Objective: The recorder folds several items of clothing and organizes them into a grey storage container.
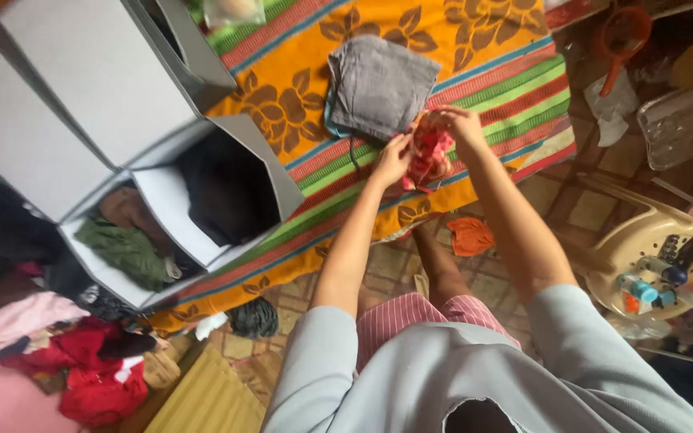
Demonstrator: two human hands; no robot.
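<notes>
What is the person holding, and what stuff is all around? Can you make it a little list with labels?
left hand: grips the red patterned cloth at its left side
right hand: pinches the same cloth at its top
grey folded cloth: lies on the orange striped blanket, just left of the hands
grey fabric organiser: open compartments, one with a green garment, one with something dark
clothes pile: red and pink, bottom left
plastic chair: right, holds small bottles
</notes>
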